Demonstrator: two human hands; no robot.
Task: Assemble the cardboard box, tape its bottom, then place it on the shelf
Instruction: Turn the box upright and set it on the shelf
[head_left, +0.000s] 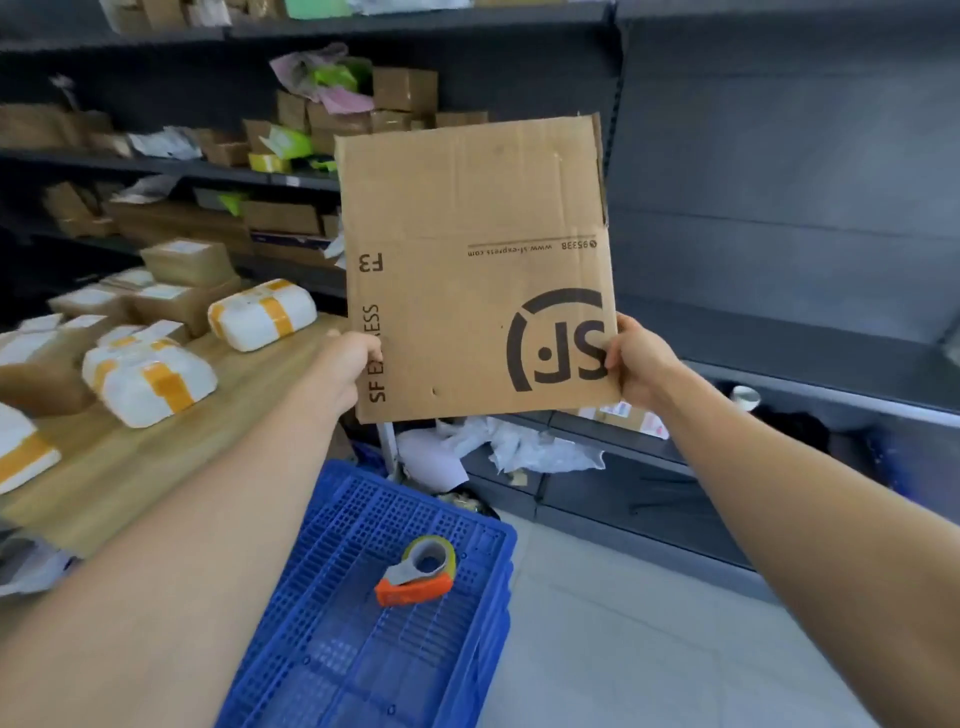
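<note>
A flattened brown cardboard box (472, 270) printed with an upside-down SF Express logo is held upright in front of me at chest height. My left hand (349, 370) grips its lower left edge and my right hand (640, 359) grips its lower right corner. Below, an orange tape dispenser (418, 574) with a roll of tape lies on an overturned blue plastic crate (332, 649). The dark grey shelf (779, 218) to the right stands behind the box.
A wooden table (171, 441) at left holds several white parcels with yellow tape (150, 379) and small cartons. The shelves at the back left (171, 166) are crammed with boxes. Crumpled white wrapping (509, 447) lies on the low shelf under the box.
</note>
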